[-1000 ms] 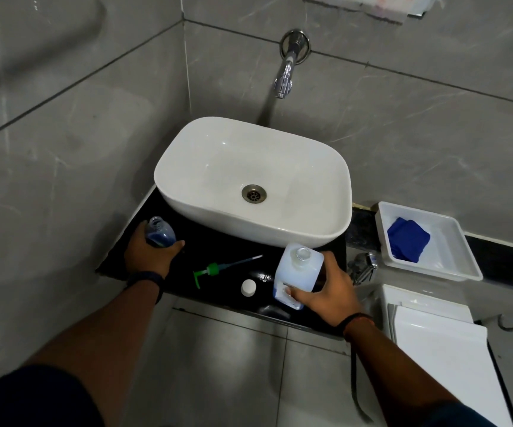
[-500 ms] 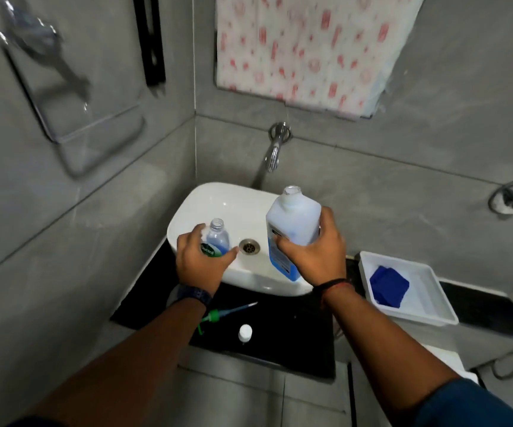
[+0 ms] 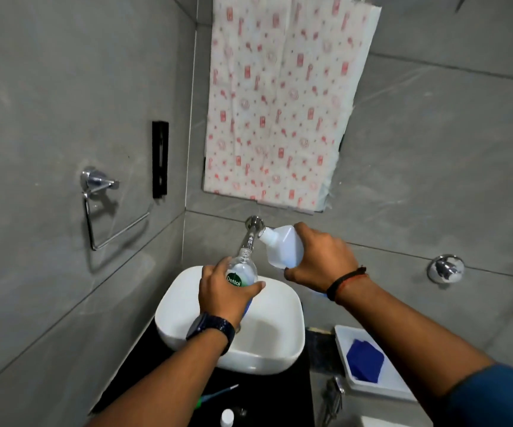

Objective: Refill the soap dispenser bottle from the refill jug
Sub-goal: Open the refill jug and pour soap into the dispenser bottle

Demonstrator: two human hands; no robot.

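Observation:
My left hand (image 3: 225, 292) grips the clear soap dispenser bottle (image 3: 242, 269) upright above the white basin (image 3: 276, 340); its neck is uncapped and it has a green label. My right hand (image 3: 321, 258) holds the white refill jug (image 3: 283, 245) tilted to the left, its open spout just above and right of the bottle's neck. No liquid stream is visible between them. The green pump head (image 3: 215, 396) lies on the black counter (image 3: 276, 399) below the basin, and a small white cap (image 3: 227, 418) stands near it.
A wall tap (image 3: 252, 234) sticks out right behind the bottle and jug. A white tray (image 3: 375, 389) with a blue cloth (image 3: 364, 360) sits right of the basin. A patterned cloth (image 3: 279, 100) hangs on the wall; a chrome towel ring (image 3: 107, 208) is at left.
Both hands lifted the bottle and jug from the counter up over the basin. The jug went from upright to tilted left toward the bottle's neck. The camera tipped upward.

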